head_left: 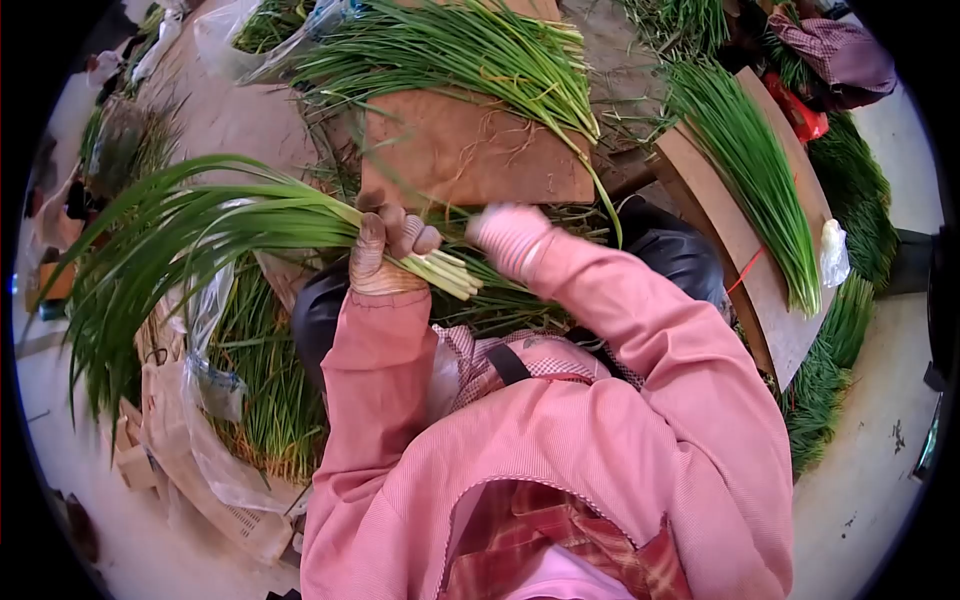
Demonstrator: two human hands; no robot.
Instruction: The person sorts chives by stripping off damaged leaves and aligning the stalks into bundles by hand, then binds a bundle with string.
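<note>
My left hand [390, 245], in a striped, soiled glove, is closed around a bunch of garlic chives [250, 205]. The pale stem ends point right and the long green leaves droop to the left. Just right of those ends is my right hand [508, 238], in a similar striped glove and smeared by motion; its fingers cannot be made out. A thin blurred leaf runs toward it from the upper left. Beyond both hands, a large pile of chives [450, 55] lies across a brown board [475, 150], with loose yellowish strands at its near edge.
To the right, a tied chive bundle [750, 175] lies on a curved wooden board [715, 190]. More chives [825, 350] are heaped beside it. At left are chives [265, 370], a plastic bag [215, 385] and a crate [240, 525]. A checked sleeve [835, 55] shows at top right.
</note>
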